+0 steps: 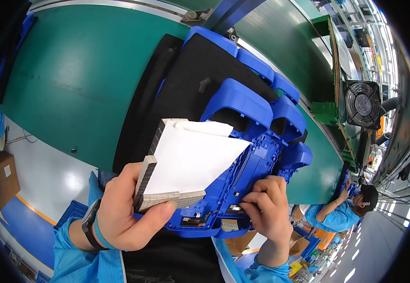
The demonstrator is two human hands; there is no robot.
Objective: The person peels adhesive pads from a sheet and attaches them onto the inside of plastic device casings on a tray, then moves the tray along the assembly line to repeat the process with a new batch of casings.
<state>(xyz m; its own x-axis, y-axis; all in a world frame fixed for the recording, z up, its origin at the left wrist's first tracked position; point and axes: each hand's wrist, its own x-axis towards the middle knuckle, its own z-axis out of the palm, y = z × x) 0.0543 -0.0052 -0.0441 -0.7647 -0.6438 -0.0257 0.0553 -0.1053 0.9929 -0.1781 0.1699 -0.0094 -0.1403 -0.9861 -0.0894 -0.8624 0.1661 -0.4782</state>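
My left hand [131, 212] is closed round the edge of a folded white sheet [190, 158], bordered by rows of small grey and black block-like pieces [150, 174]. The thumb presses on the lower row. Fingers curled in a pinch, my right hand [268, 207] rests at a blue plastic housing [247, 174] with ribs and small recesses. Whatever lies between those fingertips is too small or hidden to make out. The white sheet covers part of the housing. Behind it, more blue housings [240, 101] with arched ends lie on a black mat [186, 75].
Under the mat runs a green work surface [77, 75] with a metal rail along its far side. A black fan [362, 104] stands at the right. A co-worker in blue [332, 217] works farther along at right. Cardboard boxes [4, 177] stand on the floor at left.
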